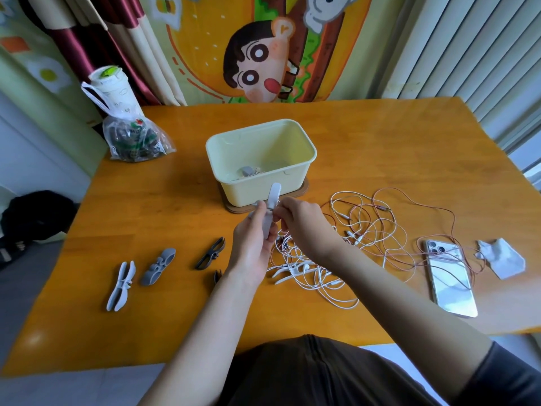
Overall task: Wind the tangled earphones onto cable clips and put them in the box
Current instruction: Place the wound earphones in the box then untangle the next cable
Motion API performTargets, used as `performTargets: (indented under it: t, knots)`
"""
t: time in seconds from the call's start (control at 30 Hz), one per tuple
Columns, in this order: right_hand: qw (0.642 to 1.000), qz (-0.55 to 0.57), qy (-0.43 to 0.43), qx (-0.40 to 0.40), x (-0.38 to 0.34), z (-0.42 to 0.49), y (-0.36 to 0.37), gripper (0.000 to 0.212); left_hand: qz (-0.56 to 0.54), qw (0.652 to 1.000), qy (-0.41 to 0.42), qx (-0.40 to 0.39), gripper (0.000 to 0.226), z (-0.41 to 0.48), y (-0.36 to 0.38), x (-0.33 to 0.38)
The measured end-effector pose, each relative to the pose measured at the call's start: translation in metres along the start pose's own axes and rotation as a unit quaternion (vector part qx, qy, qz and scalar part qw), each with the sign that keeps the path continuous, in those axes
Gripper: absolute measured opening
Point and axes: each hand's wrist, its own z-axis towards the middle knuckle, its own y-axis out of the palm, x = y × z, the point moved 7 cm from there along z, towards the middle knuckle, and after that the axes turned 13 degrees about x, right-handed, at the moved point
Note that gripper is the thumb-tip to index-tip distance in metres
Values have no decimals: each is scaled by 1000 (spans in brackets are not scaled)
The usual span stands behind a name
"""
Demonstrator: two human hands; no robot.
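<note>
The slim pale plastic cable clip stands almost upright, its long axis pointing toward the cream box just behind. Fingers of the left hand curl round its lower half; the right hand pinches at its middle. The thin tangled earphones lie below, to the right, on the wooden table.

Earphones: white and pink cables, tangled, spread right of centre.
Box: cream, open, set at centre; one wound bundle is seen inside.
Cable clips: pale clip held upright just near of the box; light grey clip, grey clip and dark clip laid flat at near left.
</note>
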Motion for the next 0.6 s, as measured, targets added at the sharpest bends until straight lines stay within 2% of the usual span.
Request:
performTargets:
  t: [0.13,0.2,0.27,0.33,0.4,0.5,0.6]
  knots:
    - [999,-36,-8,9,-2,-1,-1,17,-17,1000,-9,-21,26,-1,0,2]
    - [1000,-19,8,17,0,0,-3,15,-27,999,-21,-35,19,0,-1,3]
    - [997,45,65,14,4,1,-5,37,-16,998,-32,-49,16,1,-1,3]
    - [993,85,81,-12,4,-1,-5,48,-2,997,-45,-68,17,0,0,0]
    - [992,100,63,-49,2,-2,-2,41,2,995,-53,-83,23,1,0,-3]
    - [994,91,26,-57,1,-3,-3,15,-12,993,-56,-104,23,2,1,-5]
    - [996,73,32,-44,6,-3,-3,14,22,991,-25,-128,21,4,1,-3]
